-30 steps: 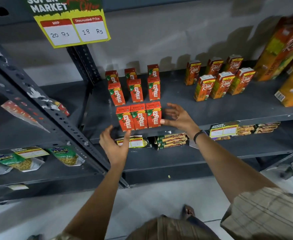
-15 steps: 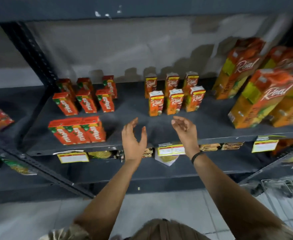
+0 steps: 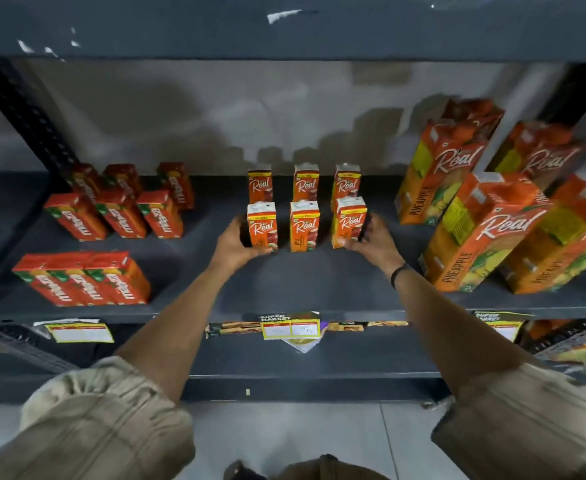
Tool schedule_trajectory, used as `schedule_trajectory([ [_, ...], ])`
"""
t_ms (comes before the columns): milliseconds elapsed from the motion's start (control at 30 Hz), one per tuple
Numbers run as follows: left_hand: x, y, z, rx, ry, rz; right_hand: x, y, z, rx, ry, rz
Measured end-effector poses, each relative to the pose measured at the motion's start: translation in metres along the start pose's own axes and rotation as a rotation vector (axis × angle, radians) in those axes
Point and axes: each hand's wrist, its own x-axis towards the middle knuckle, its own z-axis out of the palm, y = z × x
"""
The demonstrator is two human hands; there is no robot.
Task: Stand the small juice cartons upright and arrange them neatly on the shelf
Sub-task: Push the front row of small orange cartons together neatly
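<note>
Six small juice cartons (image 3: 304,226) upright mid-shelf, two rows of three, gaps between them. Left hand (image 3: 236,242) cupped against the outer side of the front-left carton (image 3: 262,226), fingers curled loosely round it; right hand (image 3: 371,237) likewise against the front-right carton (image 3: 348,222). Probably light, stiff card, easily tipped; best pressed low on the flat sides. Bare shelf (image 3: 319,282) toward the front edge for sliding. Big cartons (image 3: 471,233) near on the right, red cartons (image 3: 122,216) well apart toward the left end.

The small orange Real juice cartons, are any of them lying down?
No, all six small orange Real juice cartons stand upright in two rows of three.
</note>
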Motion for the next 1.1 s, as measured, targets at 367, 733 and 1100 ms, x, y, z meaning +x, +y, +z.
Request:
schedule_trajectory([
  [367,0.005,0.026,0.028,-0.040,-0.065,-0.031,0.008,-0.004,0.038,-0.051,-0.026,-0.097],
  [733,0.023,0.037,0.024,-0.115,-0.239,-0.144,0.018,-0.018,0.026,0.049,-0.211,-0.002],
  [1100,0.023,0.036,0.023,-0.117,-0.254,-0.141,0.013,-0.014,0.031,0.101,-0.195,0.033],
])
